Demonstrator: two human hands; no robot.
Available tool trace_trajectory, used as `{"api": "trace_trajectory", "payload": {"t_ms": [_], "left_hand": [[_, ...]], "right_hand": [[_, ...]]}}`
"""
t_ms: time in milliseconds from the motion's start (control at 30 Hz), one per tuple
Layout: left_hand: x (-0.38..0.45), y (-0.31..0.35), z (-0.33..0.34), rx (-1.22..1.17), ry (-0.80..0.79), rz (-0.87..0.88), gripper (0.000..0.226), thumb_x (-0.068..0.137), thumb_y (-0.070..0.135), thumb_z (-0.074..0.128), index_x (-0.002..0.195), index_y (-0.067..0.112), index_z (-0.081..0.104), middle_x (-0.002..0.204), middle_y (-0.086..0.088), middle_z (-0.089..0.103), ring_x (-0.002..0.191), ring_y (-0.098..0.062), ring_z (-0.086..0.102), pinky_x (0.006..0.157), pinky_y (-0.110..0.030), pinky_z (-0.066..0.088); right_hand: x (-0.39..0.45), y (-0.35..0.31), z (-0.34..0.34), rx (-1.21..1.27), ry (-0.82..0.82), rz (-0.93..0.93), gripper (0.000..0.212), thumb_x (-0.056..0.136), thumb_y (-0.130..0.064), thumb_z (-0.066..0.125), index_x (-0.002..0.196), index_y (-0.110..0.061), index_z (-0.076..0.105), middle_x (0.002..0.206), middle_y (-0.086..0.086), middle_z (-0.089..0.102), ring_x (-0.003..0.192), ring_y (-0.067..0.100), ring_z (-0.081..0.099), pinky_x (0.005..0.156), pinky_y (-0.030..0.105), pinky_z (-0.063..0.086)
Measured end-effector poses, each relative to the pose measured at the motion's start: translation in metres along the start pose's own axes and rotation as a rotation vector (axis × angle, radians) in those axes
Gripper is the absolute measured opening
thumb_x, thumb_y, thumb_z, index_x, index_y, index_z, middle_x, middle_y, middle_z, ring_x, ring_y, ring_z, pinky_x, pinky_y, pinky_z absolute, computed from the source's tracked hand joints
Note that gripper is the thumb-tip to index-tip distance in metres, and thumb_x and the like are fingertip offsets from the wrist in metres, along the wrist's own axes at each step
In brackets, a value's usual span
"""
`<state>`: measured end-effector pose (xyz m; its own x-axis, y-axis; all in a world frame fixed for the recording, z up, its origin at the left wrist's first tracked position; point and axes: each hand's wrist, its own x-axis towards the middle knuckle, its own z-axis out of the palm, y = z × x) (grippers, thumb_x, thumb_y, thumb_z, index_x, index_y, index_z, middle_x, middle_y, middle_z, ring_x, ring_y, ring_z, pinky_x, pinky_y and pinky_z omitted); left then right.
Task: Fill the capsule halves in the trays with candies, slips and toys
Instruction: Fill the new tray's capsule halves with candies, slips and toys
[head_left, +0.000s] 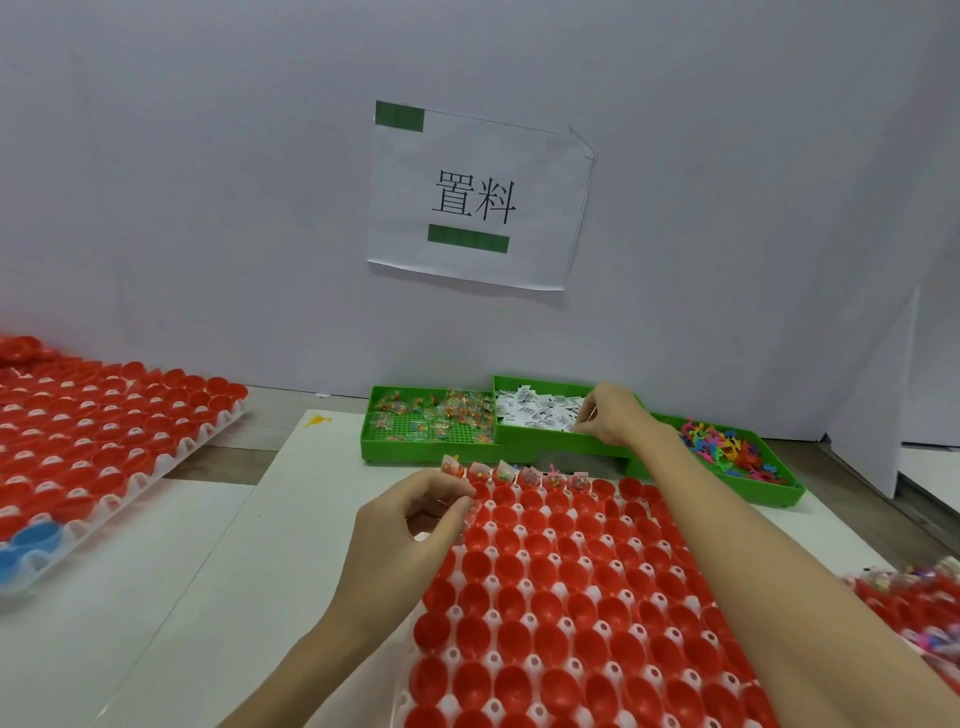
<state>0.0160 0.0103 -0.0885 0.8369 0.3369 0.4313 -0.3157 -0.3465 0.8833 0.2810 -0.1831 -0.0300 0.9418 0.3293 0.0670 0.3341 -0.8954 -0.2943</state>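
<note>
Right hand (610, 415) pinches slips (540, 413) behind the tray (519, 670); left hand (415, 514) grips a candy packet (471, 512) at its far-left corner. Risk: a multi-slip pick overfills one capsule.

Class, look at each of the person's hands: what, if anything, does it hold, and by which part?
The left hand pinches a small clear packet by its edge. The right hand reaches into the slips in the green tray, fingertips among them; whether it grips one cannot be told.
</note>
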Motion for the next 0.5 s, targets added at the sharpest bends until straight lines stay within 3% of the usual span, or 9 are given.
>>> {"api": "trace_trajectory", "payload": {"t_ms": [67, 200, 267, 400, 500], "left_hand": [[-0.001, 0.0, 0.001, -0.001, -0.004, -0.005, 0.017, 0.092, 0.008, 0.073, 0.092, 0.025, 0.077, 0.085, 0.006, 0.076, 0.079, -0.017, 0.073, 0.075, -0.025, 0.06], [-0.002, 0.002, 0.002, -0.005, -0.012, -0.011, 0.017, 0.092, 0.008, 0.074, 0.09, 0.025, 0.076, 0.084, 0.006, 0.075, 0.078, -0.016, 0.073, 0.075, -0.026, 0.06], [-0.002, 0.002, 0.002, 0.003, -0.016, -0.014, 0.017, 0.092, 0.008, 0.074, 0.091, 0.025, 0.076, 0.084, 0.007, 0.075, 0.078, -0.015, 0.073, 0.075, -0.026, 0.06], [-0.003, 0.003, 0.002, 0.01, -0.017, -0.025, 0.016, 0.092, 0.01, 0.075, 0.091, 0.026, 0.077, 0.084, 0.011, 0.076, 0.08, -0.013, 0.074, 0.076, -0.027, 0.061], [-0.001, 0.003, 0.001, 0.008, -0.005, -0.051, 0.014, 0.09, 0.013, 0.077, 0.091, 0.026, 0.079, 0.086, 0.012, 0.078, 0.082, -0.01, 0.075, 0.078, -0.028, 0.061]], "right_hand": [[0.002, 0.003, 0.001, 0.041, -0.013, 0.009, 0.018, 0.089, -0.021, 0.078, 0.094, -0.004, 0.077, 0.113, 0.012, 0.074, 0.092, 0.016, 0.061, 0.08, 0.027, 0.045], [0.008, 0.006, 0.0, 0.085, -0.067, 0.028, 0.018, 0.09, -0.019, 0.077, 0.099, -0.004, 0.079, 0.122, 0.012, 0.072, 0.113, 0.023, 0.064, 0.091, 0.03, 0.049], [0.01, 0.007, 0.001, 0.108, -0.083, 0.033, 0.015, 0.089, -0.018, 0.078, 0.097, -0.005, 0.079, 0.119, 0.01, 0.073, 0.114, 0.023, 0.065, 0.093, 0.032, 0.051], [0.007, 0.011, 0.0, 0.184, 0.063, -0.001, 0.008, 0.089, -0.016, 0.077, 0.082, -0.015, 0.074, 0.099, 0.006, 0.075, 0.088, 0.017, 0.066, 0.074, 0.025, 0.048], [-0.011, 0.009, -0.009, 0.334, 0.187, -0.05, 0.012, 0.086, -0.019, 0.081, 0.079, -0.018, 0.071, 0.085, -0.002, 0.073, 0.081, 0.014, 0.067, 0.063, 0.015, 0.045]]}}
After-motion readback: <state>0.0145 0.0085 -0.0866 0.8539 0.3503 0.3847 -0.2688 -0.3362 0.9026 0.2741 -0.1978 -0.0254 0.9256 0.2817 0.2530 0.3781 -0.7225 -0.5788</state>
